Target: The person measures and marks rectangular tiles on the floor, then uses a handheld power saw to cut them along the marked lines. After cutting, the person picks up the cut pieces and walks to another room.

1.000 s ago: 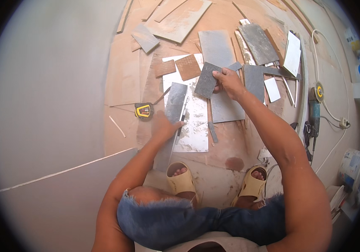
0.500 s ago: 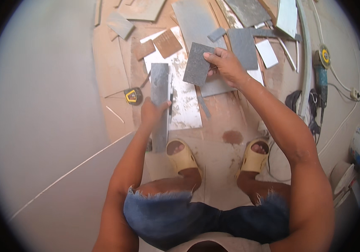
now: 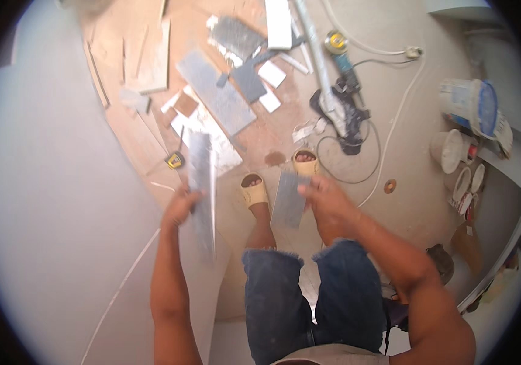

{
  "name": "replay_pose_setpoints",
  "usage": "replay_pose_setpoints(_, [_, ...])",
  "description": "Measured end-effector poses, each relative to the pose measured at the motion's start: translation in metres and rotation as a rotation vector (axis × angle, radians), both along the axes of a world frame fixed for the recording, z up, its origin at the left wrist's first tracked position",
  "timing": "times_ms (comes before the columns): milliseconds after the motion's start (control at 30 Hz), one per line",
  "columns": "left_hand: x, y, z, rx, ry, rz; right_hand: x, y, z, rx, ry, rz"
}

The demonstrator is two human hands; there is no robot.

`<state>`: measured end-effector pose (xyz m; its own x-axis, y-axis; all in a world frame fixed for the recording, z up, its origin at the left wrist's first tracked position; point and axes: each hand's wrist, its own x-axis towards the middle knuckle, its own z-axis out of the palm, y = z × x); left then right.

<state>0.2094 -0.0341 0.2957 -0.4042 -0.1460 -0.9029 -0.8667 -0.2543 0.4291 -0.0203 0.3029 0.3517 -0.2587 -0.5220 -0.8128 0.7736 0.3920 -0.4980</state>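
Observation:
A long narrow strip of grey tile [image 3: 201, 176] stands lengthwise in my left hand [image 3: 179, 207], whose fingers are closed around its left side. In front of my right knee, my right hand [image 3: 327, 198] pinches a smaller rectangular piece of grey tile [image 3: 288, 204] by its right edge, the thumb on top. Both pieces are somewhat smeared by motion and held apart from each other. Beyond them on the floor lie a white stained board [image 3: 227, 155], a long grey tile [image 3: 215, 91] and a brown square piece [image 3: 186, 104]. Close to the left hand sits a yellow and black tape measure [image 3: 175, 160].
An angle grinder [image 3: 342, 58] with its cord lies at the far right, beside a long metal bar [image 3: 318, 55] and a black cloth-like heap [image 3: 348, 118]. White buckets [image 3: 464, 109] stand along the right. Several tile offcuts cover the far floor. Yellow slippers [image 3: 254, 190] are on my feet.
My legs have straightened and the view is higher and turned rightward. The right hand has come down nearer my body with its tile piece. The left hand still holds the strip.

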Motion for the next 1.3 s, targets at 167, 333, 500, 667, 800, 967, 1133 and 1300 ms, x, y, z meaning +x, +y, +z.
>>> replay_pose_setpoints(167, [-0.027,0.081,0.162,0.306,0.184,-0.071,0.069,0.025,0.177,-0.117,-0.126,-0.093])
replay_pose_setpoints(333, [-0.016,0.117,0.247,0.4,0.069,-0.396,0.128,0.02,0.28,-0.083,0.063,-0.162])
replay_pose_setpoints(500, [-0.022,0.16,0.262,0.229,0.023,-0.712,0.187,0.066,0.309,0.063,0.243,-0.42])
replay_pose_setpoints(667, [-0.038,0.249,0.335,0.213,0.143,-0.955,0.227,0.122,0.318,0.288,0.54,-0.435])
replay_pose_setpoints(800, [-0.03,0.335,0.334,0.281,0.306,-1.391,0.296,0.192,0.307,0.351,0.649,-0.835])
replay_pose_setpoints(967, [-0.019,0.49,0.377,-0.102,0.518,-1.859,0.428,0.336,0.298,0.552,0.606,-1.236])
replay_pose_setpoints(1133, [0.021,0.619,0.348,0.027,0.492,-2.149,0.624,0.444,0.28,0.815,0.317,-1.434])
replay_pose_setpoints(1300, [0.088,0.744,0.346,0.687,-0.303,-1.838,0.774,0.485,0.269,1.164,0.351,-1.553])
